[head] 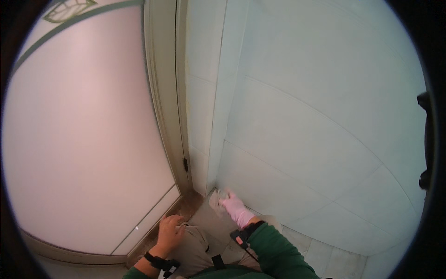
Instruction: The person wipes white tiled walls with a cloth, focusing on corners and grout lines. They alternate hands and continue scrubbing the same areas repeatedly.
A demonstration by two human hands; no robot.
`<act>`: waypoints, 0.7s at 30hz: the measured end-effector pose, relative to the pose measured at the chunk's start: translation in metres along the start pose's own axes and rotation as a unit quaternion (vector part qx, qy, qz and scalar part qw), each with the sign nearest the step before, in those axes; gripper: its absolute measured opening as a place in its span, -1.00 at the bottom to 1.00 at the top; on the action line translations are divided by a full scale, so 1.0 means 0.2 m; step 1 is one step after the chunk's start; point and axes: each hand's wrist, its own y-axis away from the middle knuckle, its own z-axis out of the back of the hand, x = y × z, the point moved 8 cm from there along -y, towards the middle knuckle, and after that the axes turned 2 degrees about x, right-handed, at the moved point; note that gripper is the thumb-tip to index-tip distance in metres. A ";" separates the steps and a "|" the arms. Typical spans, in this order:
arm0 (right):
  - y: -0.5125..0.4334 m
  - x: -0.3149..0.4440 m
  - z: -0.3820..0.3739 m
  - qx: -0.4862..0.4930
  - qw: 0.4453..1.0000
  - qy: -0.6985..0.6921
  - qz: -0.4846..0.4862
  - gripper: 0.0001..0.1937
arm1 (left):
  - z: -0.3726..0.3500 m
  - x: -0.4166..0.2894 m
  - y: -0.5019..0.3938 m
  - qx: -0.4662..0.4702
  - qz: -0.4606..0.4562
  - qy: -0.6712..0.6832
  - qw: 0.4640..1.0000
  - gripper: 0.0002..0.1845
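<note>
A pink glove covers my right hand [237,210], which is reaching low into the corner where the tiled wall meets the floor. Its fingers hold a pale, crumpled cloth [216,202] against the floor tile there; motion blurs the fingertips and the cloth. My left hand [170,233] is bare and holds nothing. It lies by my bent knee [195,240], close to the door sill, with its fingers loosely apart. Both wrists wear black straps with small devices.
On the left stands a door with a frosted panel [87,132], its beige frame [163,87] and a dark hinge [185,165]. A brown stone threshold [190,205] runs beneath it. Large pale wall tiles [296,139] rise ahead and right, above grey floor tiles [320,254].
</note>
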 end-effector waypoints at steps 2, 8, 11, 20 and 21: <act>-0.07 0.16 0.11 -0.075 0.995 -0.051 0.049 -0.30 | 0.07 0.02 0.07 -0.035 -0.011 -0.091 0.995 -0.67; -0.16 0.81 0.21 -0.117 0.922 -0.223 0.294 -0.47 | 0.14 0.09 0.20 -0.033 0.024 -0.093 0.995 -0.75; -0.15 0.93 0.16 -0.150 0.887 -0.164 0.404 -0.49 | 0.22 0.07 0.21 -0.077 -0.001 -0.069 0.995 -0.81; -0.49 0.37 -0.18 -0.081 0.926 -0.359 0.084 -0.53 | 0.26 0.09 0.25 -0.058 0.038 -0.087 0.994 -0.85; -0.49 0.36 -0.16 -0.091 0.912 -0.395 0.059 -0.53 | 0.25 0.12 0.26 -0.050 0.053 -0.091 0.993 -0.86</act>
